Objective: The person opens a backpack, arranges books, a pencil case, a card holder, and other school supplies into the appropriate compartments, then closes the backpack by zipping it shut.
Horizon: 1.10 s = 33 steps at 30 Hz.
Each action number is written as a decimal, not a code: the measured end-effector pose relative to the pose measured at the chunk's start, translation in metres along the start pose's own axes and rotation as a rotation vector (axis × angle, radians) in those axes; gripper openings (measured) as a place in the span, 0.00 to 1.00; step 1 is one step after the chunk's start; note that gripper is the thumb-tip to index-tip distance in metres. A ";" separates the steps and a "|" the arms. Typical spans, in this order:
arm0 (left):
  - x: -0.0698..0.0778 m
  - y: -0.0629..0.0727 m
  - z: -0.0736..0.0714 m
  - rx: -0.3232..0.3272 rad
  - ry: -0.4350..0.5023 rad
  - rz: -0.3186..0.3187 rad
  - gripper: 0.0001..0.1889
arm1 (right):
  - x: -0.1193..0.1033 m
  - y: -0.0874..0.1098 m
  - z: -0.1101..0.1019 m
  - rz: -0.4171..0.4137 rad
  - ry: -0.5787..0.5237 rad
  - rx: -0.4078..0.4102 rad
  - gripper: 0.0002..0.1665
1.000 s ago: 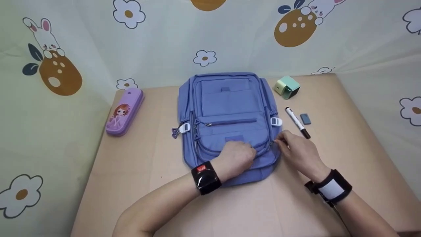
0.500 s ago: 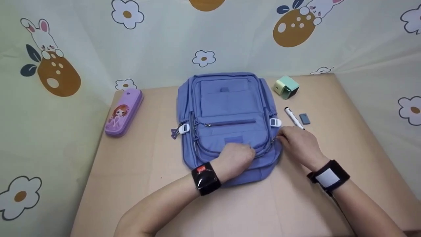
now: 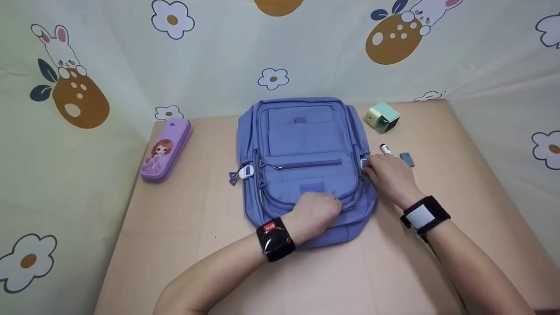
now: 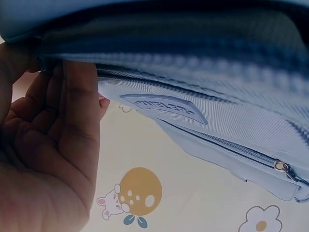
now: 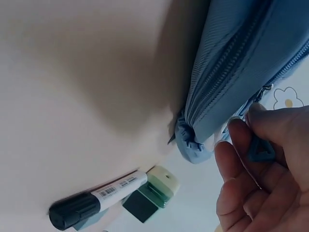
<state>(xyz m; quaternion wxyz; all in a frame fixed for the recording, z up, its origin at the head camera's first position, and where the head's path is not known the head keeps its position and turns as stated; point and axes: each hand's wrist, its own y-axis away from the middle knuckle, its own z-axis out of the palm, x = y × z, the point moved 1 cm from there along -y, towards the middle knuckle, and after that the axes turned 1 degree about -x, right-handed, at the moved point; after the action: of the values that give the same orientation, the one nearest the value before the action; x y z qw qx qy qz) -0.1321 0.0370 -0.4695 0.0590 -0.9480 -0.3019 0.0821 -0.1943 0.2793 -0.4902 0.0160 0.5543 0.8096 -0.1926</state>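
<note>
A blue backpack lies front side up on the table. My left hand grips the fabric at its lower front edge; in the left wrist view, thumb and fingers close on the cloth beside a zipper. At the backpack's right side, my right hand pinches a zipper pull. The right wrist view shows this triangular blue zipper pull against the fingers, below the thumb. That hand partly covers a white buckle and a white marker behind it.
A purple pencil case lies at the table's left. Beyond the right hand are a grey-blue eraser and a green and cream pencil sharpener. A patterned curtain borders the table.
My right hand has moved up along the backpack's right side with the zipper pull, from the lower corner to the white buckle. My left hand stays in place on the lower edge.
</note>
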 end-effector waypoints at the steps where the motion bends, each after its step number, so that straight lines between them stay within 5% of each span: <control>1: 0.000 0.000 0.000 -0.001 0.003 -0.001 0.09 | 0.001 0.001 0.000 0.001 -0.007 0.001 0.05; 5: -0.001 0.000 0.000 -0.013 0.023 0.000 0.07 | 0.004 0.008 0.000 -0.017 -0.055 -0.001 0.03; 11: -0.003 0.001 0.002 -0.024 0.033 -0.009 0.07 | 0.006 0.015 0.003 -0.075 -0.080 -0.018 0.13; 17: -0.002 0.002 0.002 -0.012 0.022 -0.014 0.09 | 0.006 0.017 0.009 -0.084 -0.128 0.025 0.07; 33: -0.002 0.001 0.002 -0.007 0.048 -0.004 0.11 | 0.004 0.022 -0.003 -0.097 -0.032 0.059 0.03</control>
<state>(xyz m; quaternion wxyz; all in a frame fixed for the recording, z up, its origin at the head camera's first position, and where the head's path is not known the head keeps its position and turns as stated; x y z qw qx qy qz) -0.1333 0.0350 -0.4715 0.0631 -0.9492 -0.3028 0.0584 -0.1756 0.2906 -0.4943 0.0032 0.5116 0.8290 -0.2259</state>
